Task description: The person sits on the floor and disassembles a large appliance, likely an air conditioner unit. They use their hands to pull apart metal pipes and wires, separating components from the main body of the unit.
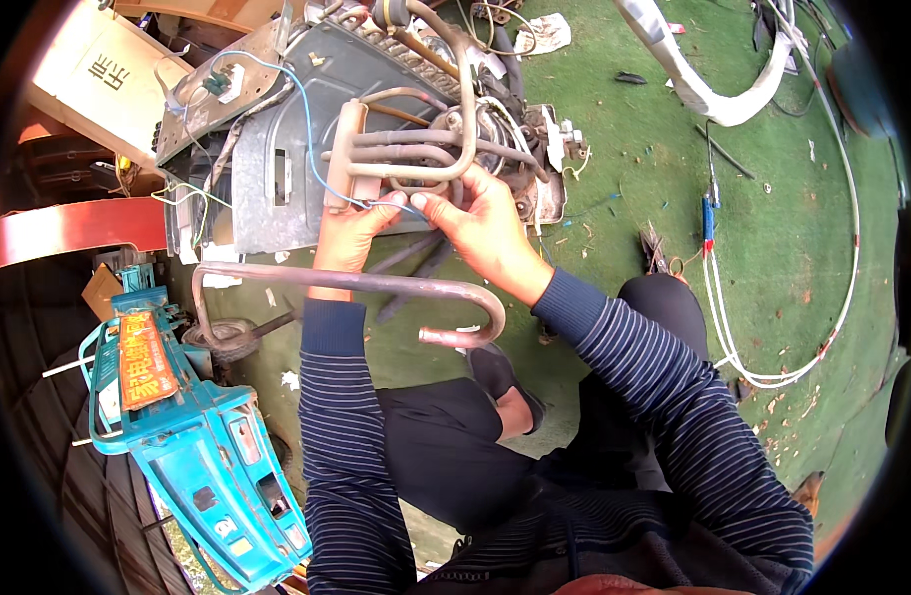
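A dismantled grey metal appliance chassis (pixel 287 149) lies on the green mat, with a cluster of bent copper tubes (pixel 416 149) and a blue wire (pixel 307 119) on top. My left hand (pixel 351 233) rests against the lower edge of the tube cluster, fingers closed around a thin piece near the blue wire. My right hand (pixel 480 223) grips the tubes from the right, thumb and fingers pinched on them. A long curved copper pipe (pixel 376 288) runs across in front of my forearms, ending in a hook near my knee.
A turquoise machine (pixel 198 436) stands at my left. A cardboard box (pixel 99 79) and a red bar (pixel 69 230) lie at far left. White tubing (pixel 773 367) loops across the green mat (pixel 773 218) at right, beside a curved white plastic piece (pixel 713 89).
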Motion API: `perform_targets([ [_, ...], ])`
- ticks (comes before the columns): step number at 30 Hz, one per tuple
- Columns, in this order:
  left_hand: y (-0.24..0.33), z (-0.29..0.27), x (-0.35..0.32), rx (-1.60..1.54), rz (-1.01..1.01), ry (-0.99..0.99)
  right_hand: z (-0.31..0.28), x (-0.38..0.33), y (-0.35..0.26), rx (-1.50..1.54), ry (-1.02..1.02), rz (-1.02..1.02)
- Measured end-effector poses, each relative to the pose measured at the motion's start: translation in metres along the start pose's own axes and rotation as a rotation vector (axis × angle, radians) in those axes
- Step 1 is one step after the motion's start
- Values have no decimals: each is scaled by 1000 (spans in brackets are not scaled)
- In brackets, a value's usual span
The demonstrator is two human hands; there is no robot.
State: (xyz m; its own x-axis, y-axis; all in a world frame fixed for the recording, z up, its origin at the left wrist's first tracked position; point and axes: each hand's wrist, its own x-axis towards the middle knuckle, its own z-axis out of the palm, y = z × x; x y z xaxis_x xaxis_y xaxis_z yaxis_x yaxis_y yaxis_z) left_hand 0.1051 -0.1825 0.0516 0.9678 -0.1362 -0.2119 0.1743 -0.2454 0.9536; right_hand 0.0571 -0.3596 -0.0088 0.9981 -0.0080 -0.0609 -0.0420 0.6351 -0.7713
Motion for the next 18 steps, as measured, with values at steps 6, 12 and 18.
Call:
perform_targets([
  [6, -9, 5, 3, -65, 18, 51, 16, 5, 4, 46, 71, -98],
  [12, 0, 12, 3, -89, -28, 36, 22, 6, 5, 62, 117, -71],
  [18, 14, 38, -3, -231, 30, 170, 26, 4, 1, 159, 114, -40],
])
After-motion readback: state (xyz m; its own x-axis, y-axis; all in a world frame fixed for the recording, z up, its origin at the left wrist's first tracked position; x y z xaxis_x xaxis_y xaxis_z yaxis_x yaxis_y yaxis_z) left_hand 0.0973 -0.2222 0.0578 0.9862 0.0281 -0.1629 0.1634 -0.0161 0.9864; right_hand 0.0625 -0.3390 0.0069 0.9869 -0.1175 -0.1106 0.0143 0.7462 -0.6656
